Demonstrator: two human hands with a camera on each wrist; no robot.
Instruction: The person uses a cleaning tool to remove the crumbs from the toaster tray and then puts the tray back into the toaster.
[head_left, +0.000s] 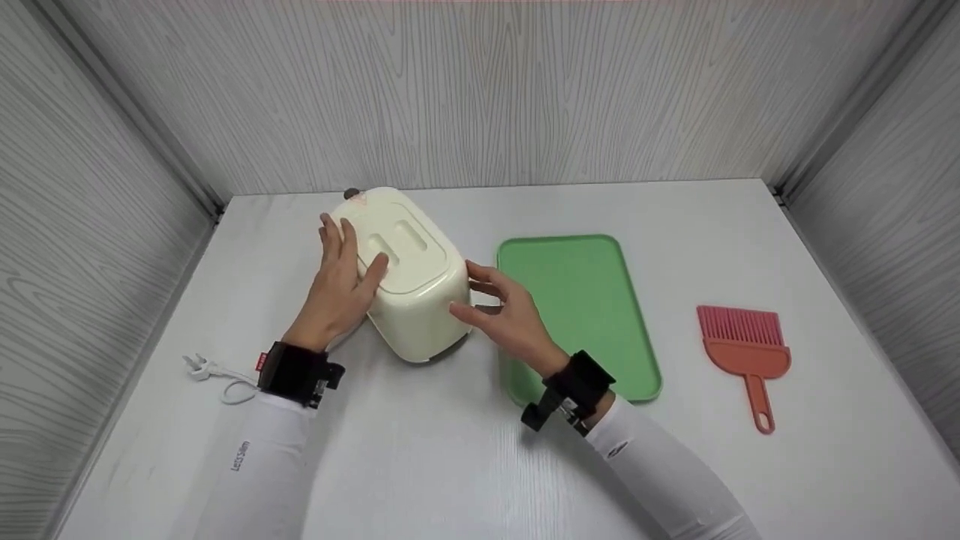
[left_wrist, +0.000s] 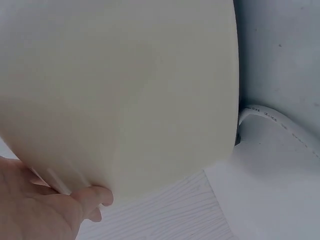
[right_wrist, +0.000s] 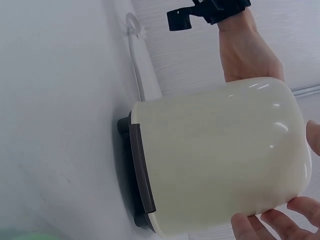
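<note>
A cream toaster (head_left: 420, 315) with a lid (head_left: 396, 238) on top stands at an angle on the table, left of the middle. Two oblong recesses mark the lid, and a dark knob (head_left: 352, 193) shows at the far end. My left hand (head_left: 337, 289) lies along its left side, fingers extended and thumb over the lid's edge. At the near right corner, my right hand (head_left: 514, 315) has its fingers at the side and its thumb by the near face. The right wrist view shows the right fingertips (right_wrist: 242, 226) against the wall and the dark crumb tray (right_wrist: 142, 167) at the base.
A green tray (head_left: 577, 315) lies right of the toaster, partly under my right wrist. Farther right is a red brush set in a dustpan (head_left: 746, 356). The white power plug (head_left: 201, 367) and its cord lie by my left wrist. Wood-grain panels (head_left: 510, 90) enclose the table.
</note>
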